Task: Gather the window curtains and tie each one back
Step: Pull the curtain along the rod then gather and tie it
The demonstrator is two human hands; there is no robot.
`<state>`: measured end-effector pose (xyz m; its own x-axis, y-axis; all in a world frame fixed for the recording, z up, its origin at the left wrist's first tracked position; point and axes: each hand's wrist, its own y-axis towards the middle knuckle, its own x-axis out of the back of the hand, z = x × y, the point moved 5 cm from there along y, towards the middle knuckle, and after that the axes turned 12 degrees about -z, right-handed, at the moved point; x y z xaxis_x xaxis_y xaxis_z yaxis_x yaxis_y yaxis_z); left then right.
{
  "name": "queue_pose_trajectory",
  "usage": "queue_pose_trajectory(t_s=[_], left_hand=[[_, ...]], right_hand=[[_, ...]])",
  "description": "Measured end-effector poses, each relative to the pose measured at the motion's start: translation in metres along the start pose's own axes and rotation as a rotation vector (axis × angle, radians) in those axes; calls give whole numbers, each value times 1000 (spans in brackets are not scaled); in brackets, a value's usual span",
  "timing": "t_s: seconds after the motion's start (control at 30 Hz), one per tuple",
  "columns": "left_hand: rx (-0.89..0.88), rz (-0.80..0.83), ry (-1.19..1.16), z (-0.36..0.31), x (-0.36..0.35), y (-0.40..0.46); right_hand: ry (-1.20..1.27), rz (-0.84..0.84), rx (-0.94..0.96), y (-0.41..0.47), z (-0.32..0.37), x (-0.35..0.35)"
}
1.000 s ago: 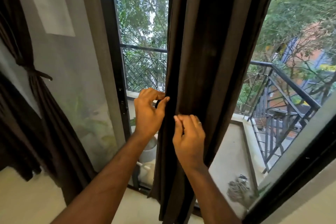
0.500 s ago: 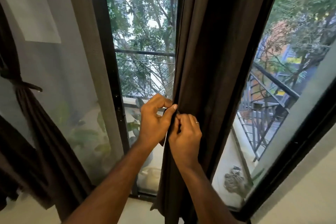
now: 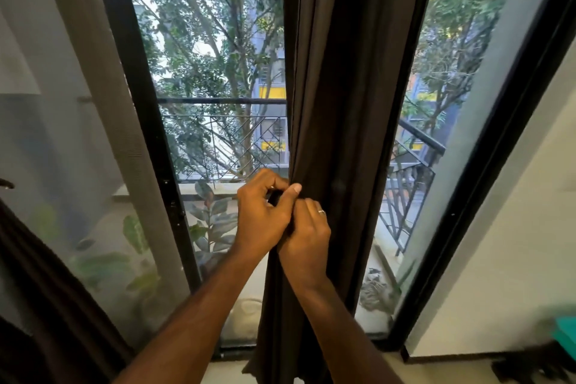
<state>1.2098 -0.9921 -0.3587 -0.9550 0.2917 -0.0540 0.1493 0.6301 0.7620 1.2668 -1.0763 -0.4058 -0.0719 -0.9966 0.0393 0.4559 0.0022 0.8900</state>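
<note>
A dark brown curtain (image 3: pixel 349 103) is seen hanging in gathered folds down the middle of a tall glass window, directly above and below two bare hands. The left hand (image 3: pixel 260 218) is curled at the curtain's left edge, its thumb pressed against the fabric and a fold pinched between thumb and fingers. The right hand (image 3: pixel 307 235) is held touching the left, just to its right and slightly lower, with fingers curled into the cloth; a ring (image 3: pixel 321 211) is worn on one finger. Beyond the left hand, a balcony railing (image 3: pixel 218 100) and green trees are visible through the glass. Far to the left of both hands, a second dark curtain (image 3: pixel 46 305) is partly seen.
</note>
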Motion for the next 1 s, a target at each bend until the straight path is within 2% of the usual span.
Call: queue_pose_trajectory(t_s=[0.1,0.17,0.23,0.33,0.4,0.47,0.83,1.0], left_hand=[[2,-27,37,6,6,5],[-12,-39,62,8,10,8],[-33,-50,78,10,13,10],[-44,-67,86,13,14,10],[-42,-70,97,11,13,9],[-57,-73,103,7,9,7],[-79,-73,171,6,-8,2],[-74,-104,202,6,-7,2]], right_hand=[[13,82,2,3,3,3],[23,65,-18,5,0,17],[36,-37,-105,9,-10,37],[29,-187,-342,18,-42,62],[-6,-194,-443,24,-63,65],[-16,-138,-459,31,-78,60],[11,-85,-358,42,-96,49],[113,34,-79,20,-58,46]])
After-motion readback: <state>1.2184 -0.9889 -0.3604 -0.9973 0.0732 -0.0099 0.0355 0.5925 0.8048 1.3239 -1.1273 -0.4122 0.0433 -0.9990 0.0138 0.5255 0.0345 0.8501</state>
